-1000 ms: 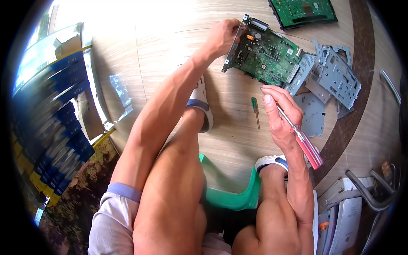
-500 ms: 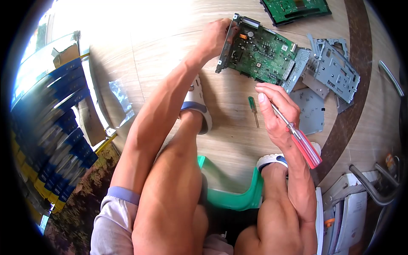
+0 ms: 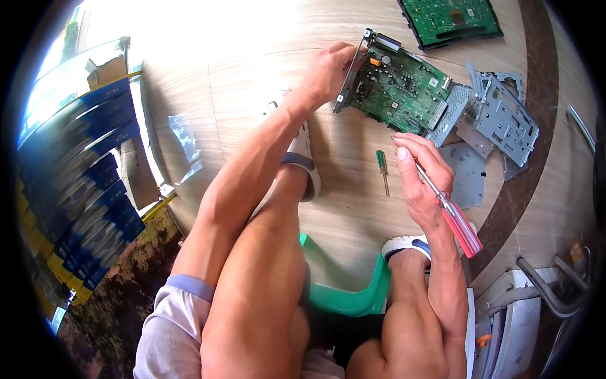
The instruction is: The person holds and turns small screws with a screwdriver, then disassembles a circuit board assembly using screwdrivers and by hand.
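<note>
Stool: green rim [image 3: 353, 306] between the legs, nearest the body.
Right hand [image 3: 424, 174]: curled, thumb and forefinger tips brought together; whether something small is pinched there, I cannot tell.
Red screwdriver [image 3: 462, 228]: held in the right hand, shaft along the palm, handle slanting back past the wrist.
Green screwdriver [image 3: 382, 163]: loose on the floor [image 3: 341, 221], just left of the right hand.
Left hand [image 3: 328, 71]: reached out, fingers bent in behind the bracket [image 3: 349, 79]; it seems to hold the board by that end, though the fingertips are hidden.
Board [image 3: 404, 91]: ahead and to the left of the right hand, apart from its fingertips; long axis runs from the bracket rightward, slanting slightly back toward the body. The left hand is nearer, touching it.
Plates [image 3: 507, 123]: heaped at the board's right end.
Second board [image 3: 451, 22]: farthest, beyond both hands, untouched.
</note>
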Action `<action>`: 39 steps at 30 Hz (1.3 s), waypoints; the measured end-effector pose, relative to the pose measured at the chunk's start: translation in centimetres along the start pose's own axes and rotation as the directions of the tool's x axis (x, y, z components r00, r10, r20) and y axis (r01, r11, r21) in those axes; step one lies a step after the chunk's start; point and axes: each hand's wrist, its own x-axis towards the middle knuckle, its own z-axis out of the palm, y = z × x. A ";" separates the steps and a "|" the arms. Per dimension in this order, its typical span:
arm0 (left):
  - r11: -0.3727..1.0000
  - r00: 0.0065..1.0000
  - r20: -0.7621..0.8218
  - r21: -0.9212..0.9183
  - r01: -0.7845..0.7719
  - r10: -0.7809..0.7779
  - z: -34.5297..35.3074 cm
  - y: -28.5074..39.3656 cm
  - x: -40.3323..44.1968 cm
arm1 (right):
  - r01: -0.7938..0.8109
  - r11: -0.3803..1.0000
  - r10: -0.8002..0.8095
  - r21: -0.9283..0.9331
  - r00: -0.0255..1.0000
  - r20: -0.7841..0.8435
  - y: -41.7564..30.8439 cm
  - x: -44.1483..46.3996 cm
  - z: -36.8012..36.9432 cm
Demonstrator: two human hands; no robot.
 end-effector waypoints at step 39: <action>0.703 0.856 0.239 0.492 -0.514 0.459 -1.7 -2.6 0.3 | -0.187 0.917 0.370 -0.352 0.727 0.579 3.2 -2.7 4.5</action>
